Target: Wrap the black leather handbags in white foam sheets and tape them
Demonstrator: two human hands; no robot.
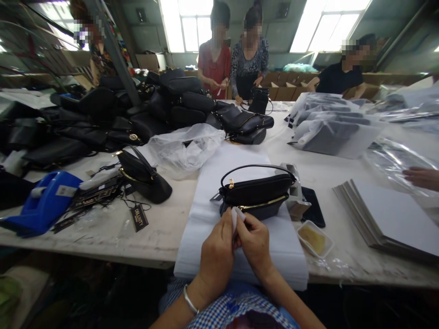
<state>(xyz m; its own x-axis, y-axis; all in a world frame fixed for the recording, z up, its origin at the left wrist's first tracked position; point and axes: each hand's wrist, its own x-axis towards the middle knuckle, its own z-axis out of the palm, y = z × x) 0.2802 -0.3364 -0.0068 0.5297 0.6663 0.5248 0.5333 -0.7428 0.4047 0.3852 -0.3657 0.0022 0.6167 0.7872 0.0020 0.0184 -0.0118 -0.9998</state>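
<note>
Bright windows [187, 27] break a dark wall [151, 27] beyond a long white table [164, 242]

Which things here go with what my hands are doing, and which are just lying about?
Held or near: small white piece, pinched between left hand and right hand; black handbag beyond; white sheets beneath it.

Lying about: blue tape dispenser; black hang tag; shallow dish; stack of boards; heap of black bags.
</note>
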